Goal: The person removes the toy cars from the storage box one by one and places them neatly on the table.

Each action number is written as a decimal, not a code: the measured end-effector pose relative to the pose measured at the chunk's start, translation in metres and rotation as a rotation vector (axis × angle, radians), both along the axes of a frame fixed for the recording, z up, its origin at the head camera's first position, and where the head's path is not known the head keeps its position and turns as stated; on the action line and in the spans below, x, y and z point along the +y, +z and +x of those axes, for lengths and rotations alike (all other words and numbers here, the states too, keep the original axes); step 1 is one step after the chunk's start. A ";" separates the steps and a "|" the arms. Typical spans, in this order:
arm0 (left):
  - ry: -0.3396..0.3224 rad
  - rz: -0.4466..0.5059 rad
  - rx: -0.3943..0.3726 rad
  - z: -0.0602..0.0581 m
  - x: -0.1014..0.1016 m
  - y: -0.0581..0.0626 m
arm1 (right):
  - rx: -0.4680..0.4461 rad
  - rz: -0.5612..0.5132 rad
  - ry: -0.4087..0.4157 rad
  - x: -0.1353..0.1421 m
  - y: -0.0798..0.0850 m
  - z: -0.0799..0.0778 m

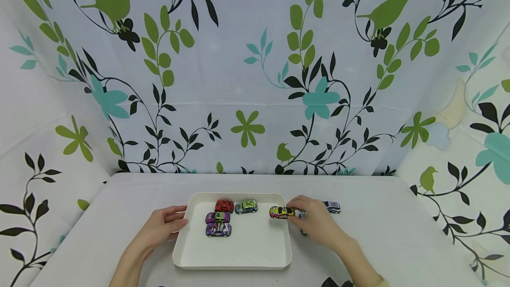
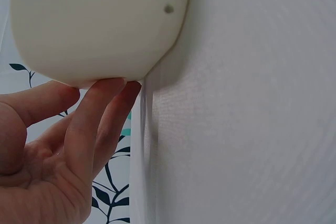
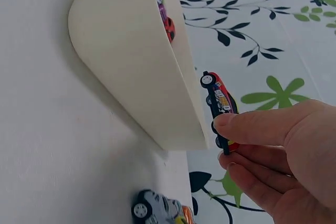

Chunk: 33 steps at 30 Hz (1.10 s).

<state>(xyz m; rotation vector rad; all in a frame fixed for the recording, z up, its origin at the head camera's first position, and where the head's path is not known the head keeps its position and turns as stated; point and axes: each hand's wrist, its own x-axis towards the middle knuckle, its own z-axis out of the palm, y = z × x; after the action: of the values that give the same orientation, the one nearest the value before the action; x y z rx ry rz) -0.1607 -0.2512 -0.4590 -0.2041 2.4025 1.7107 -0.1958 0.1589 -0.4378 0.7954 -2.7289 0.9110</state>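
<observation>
It seems loading: right hand (image 1: 314, 219) pinches 1 yellow car (image 1: 280, 212), left hand (image 1: 160, 226) grips white tray (image 1: 251, 251); next needs gentle lowering.

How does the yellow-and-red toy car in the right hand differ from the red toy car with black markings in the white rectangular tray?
The yellow-and-red toy car is pinched by the right hand, while the red toy car with black markings rests in the white rectangular tray. The first mixes yellow and red; the second is mostly red, with no yellow visible. Both are toy cars with patterned bodies.
</observation>
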 end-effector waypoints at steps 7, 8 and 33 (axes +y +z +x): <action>0.000 0.003 -0.006 0.000 0.000 0.000 | -0.014 0.017 -0.039 0.019 -0.004 -0.001; 0.000 0.002 -0.007 0.000 0.000 0.000 | -0.015 0.017 -0.043 0.021 -0.005 -0.002; 0.013 -0.015 -0.007 0.000 0.001 0.002 | 0.060 0.015 -0.158 0.074 -0.015 0.000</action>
<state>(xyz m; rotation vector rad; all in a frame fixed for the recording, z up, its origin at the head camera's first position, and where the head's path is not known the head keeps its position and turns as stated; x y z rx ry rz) -0.1604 -0.2506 -0.4574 -0.2283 2.4144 1.6951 -0.1957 0.2328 -0.4523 0.5896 -2.7031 0.8213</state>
